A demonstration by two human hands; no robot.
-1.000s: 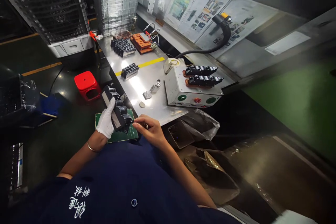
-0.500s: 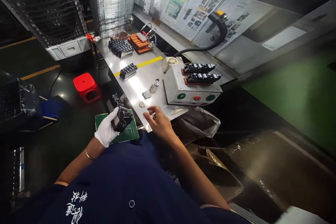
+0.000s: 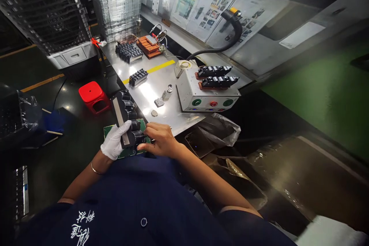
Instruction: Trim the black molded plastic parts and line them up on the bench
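Note:
My left hand [image 3: 113, 142], in a white glove, is closed around a long black moulded part [image 3: 131, 115]. The part has a row of rounded black lobes and a pale flat strip along its left side, and it is held tilted over a green mat [image 3: 108, 130]. My bare right hand [image 3: 160, 140] is at the part's lower right end. Its fingers are curled together close to the lowest lobe; whatever they pinch is too small or hidden to name. A small flat grey disc [image 3: 154, 113] lies on the metal table [image 3: 184, 121] beyond my right hand.
A grey block [image 3: 158, 102] and a small canister [image 3: 167, 92] stand on the table. Farther back are more black parts [image 3: 138, 77] and an orange fixture [image 3: 150, 46]. A white control box [image 3: 207, 98] carries two black parts. A red stool [image 3: 93, 94] stands left; clear trays [image 3: 115, 11] are stacked behind.
My right hand has moved left from beside the grey disc to the black part's lower end. My left hand has turned the part, so its pale strip and lobes now show lengthwise.

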